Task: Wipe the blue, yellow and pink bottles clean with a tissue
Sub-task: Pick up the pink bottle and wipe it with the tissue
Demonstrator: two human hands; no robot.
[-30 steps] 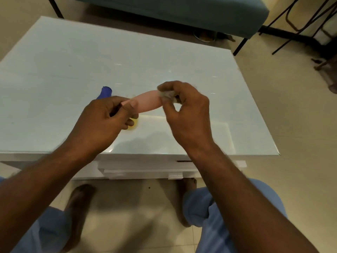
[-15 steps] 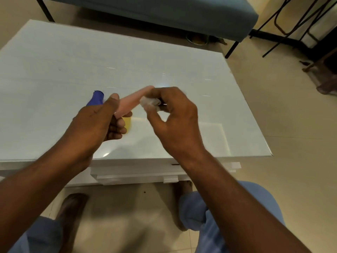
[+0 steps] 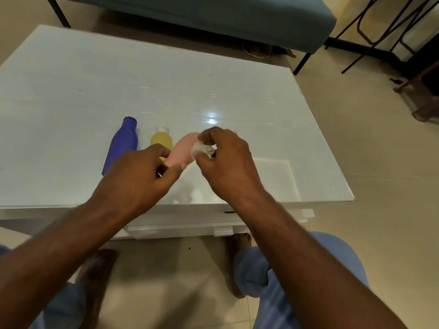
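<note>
Pink bottle (image 3: pixel 181 150) sits tilted above the table (image 3: pixel 71 91), its lower end gripped by the left hand (image 3: pixel 140 179), while the right hand (image 3: pixel 228 162) pinches a crumpled tissue (image 3: pixel 202 149) against its side. Blue bottle (image 3: pixel 121 144) and yellow bottle (image 3: pixel 161 141) stand just beyond the left hand.

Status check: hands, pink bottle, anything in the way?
Left hand holds pink bottle. Right hand pinches tissue against it. Blue bottle, yellow bottle on table, clear of work.
</note>
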